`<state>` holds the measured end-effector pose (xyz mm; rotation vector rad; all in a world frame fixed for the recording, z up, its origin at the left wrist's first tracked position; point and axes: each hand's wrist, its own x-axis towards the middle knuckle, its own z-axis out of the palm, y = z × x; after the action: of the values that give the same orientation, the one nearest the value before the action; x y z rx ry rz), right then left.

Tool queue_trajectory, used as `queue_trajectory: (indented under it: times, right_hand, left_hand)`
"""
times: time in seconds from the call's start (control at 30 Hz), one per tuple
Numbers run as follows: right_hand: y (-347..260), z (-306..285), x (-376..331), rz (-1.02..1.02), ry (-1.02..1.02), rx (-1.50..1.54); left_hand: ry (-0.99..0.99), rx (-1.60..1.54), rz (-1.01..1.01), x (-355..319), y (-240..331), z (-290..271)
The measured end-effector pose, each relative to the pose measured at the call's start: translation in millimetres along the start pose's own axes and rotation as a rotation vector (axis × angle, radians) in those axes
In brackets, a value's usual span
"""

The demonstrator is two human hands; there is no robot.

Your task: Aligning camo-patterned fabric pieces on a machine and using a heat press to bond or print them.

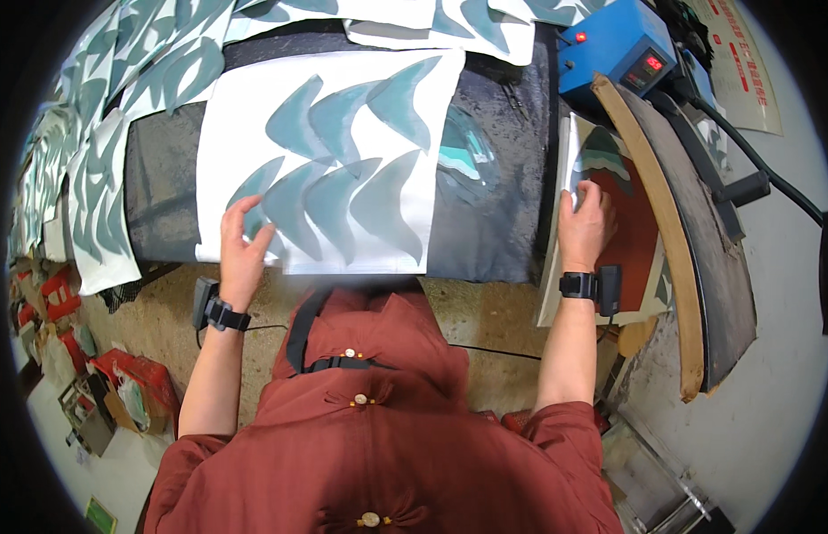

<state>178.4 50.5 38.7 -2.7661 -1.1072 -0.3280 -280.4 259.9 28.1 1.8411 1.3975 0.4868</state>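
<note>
A person in a rust-red shirt (369, 454) works at a dark table (512, 222), where a white sheet (329, 165) bearing blue-grey crescent shapes lies flat near the front edge. The left hand (243, 245) is at the sheet's lower left, thumb and fingers apart, while the right hand (585, 230) is at a pale-edged, red-brown panel (632, 222) beside the table; from here, one cannot tell whether its fingers close on the white strip (570, 158) there
</note>
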Motion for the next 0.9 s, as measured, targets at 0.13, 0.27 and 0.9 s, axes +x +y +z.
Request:
queue_trajectory:
  times: [0.13,0.27,0.9]
  right_hand:
    - [8.4,10.7,8.3,-0.058,0.009,0.079]
    - [26.2,16.9,19.9,-0.187,0.089,0.171]
    - [-164.9,-83.5,-68.1,0.343,-1.217,1.967]
  left_hand:
    - [0.002,0.015,0.019,-12.6,1.1,8.7]
    - [0.007,0.013,0.02,-22.3,-0.5,16.6]
    - [-0.684,-0.869,-0.183,-22.8,52.3,-11.1]
